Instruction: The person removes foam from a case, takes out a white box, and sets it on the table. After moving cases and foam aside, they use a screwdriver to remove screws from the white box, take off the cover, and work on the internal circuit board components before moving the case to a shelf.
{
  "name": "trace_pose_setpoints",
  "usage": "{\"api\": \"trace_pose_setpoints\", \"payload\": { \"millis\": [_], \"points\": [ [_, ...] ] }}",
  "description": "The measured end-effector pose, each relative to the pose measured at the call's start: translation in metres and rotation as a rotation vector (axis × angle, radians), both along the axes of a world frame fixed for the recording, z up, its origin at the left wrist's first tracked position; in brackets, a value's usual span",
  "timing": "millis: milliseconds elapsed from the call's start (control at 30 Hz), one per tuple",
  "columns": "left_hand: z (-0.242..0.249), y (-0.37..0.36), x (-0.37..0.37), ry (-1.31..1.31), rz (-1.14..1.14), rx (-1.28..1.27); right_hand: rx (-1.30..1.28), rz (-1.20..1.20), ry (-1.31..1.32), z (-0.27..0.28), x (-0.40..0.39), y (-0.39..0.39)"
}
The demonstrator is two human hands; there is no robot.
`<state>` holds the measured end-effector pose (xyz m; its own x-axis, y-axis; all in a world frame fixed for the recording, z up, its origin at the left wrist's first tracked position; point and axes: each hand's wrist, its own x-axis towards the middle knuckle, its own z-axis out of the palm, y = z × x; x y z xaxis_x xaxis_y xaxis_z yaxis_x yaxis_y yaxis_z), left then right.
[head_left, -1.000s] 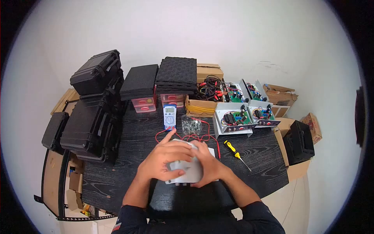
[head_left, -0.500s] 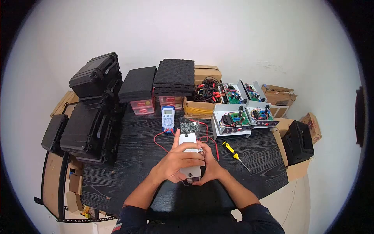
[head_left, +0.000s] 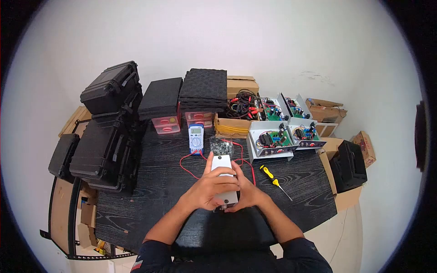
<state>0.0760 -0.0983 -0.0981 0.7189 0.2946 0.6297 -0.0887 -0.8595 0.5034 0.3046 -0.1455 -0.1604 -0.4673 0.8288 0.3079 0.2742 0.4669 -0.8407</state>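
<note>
Between my two hands is a white metal enclosure [head_left: 231, 197], narrow side up, with a dark screw near each end of that side. My left hand [head_left: 210, 187] wraps it from the left, thumb along the upper left edge and fingers across the face. On the other side, my right hand [head_left: 248, 192] grips the right edge and the lower end. Just beyond the enclosure lies a clear bag of small screws [head_left: 221, 145]. A blue multimeter [head_left: 196, 139] with red leads lies behind, to the left. A yellow-and-black screwdriver [head_left: 274, 181] rests to the right of my hands.
Open white enclosures with green circuit boards [head_left: 275, 140] stand at the back right. A cardboard box of cables [head_left: 233, 132] sits beside them. Black foam sheets [head_left: 203, 88] top red drawer units [head_left: 166, 125]. Black hard cases [head_left: 98, 152] are stacked left; another cardboard box [head_left: 348, 196] stands right.
The enclosure has tilted slightly in my hands, and its lower end has shifted a little up and to the right. Both hands keep their grip. The other things stay put.
</note>
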Motion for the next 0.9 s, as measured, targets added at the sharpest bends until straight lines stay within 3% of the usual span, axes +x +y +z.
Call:
{"api": "trace_pose_setpoints", "payload": {
  "millis": [67,167,233,300,333,433,500,600,733,833,900],
  "points": [
    [0.000,-0.001,0.001,0.029,0.010,0.031,-0.040,-0.013,-0.045,0.020,0.007,-0.007],
    [0.002,-0.004,0.002,0.085,0.035,0.057,0.015,-0.086,0.111,0.019,0.039,-0.007],
    [0.004,-0.004,0.000,0.129,0.025,0.076,0.092,-0.316,-0.022,0.022,0.061,-0.006],
    [0.017,-0.005,0.000,0.044,0.163,0.112,0.071,-0.514,-0.143,0.030,0.072,-0.014],
    [0.022,-0.004,0.000,0.002,0.232,0.127,0.049,-0.464,-0.161,0.031,0.075,-0.017],
    [0.021,0.008,-0.004,-0.130,0.390,-0.160,-0.057,-0.276,-0.122,0.051,0.056,-0.032],
    [0.020,0.013,-0.010,-0.040,0.291,-0.198,-0.089,-0.089,-0.042,0.044,0.035,-0.031],
    [0.022,0.013,-0.012,0.137,0.145,-0.233,-0.018,-0.034,0.038,0.043,0.005,-0.026],
    [0.014,0.015,-0.016,0.031,0.091,-0.317,0.039,-0.021,0.140,0.016,-0.006,-0.011],
    [0.003,0.015,-0.013,-0.194,0.020,-0.565,0.109,-0.013,0.127,0.014,-0.003,-0.009],
    [0.005,0.019,-0.017,-0.186,0.119,-0.513,0.145,-0.025,0.101,0.014,0.002,-0.011]
  ]
}}
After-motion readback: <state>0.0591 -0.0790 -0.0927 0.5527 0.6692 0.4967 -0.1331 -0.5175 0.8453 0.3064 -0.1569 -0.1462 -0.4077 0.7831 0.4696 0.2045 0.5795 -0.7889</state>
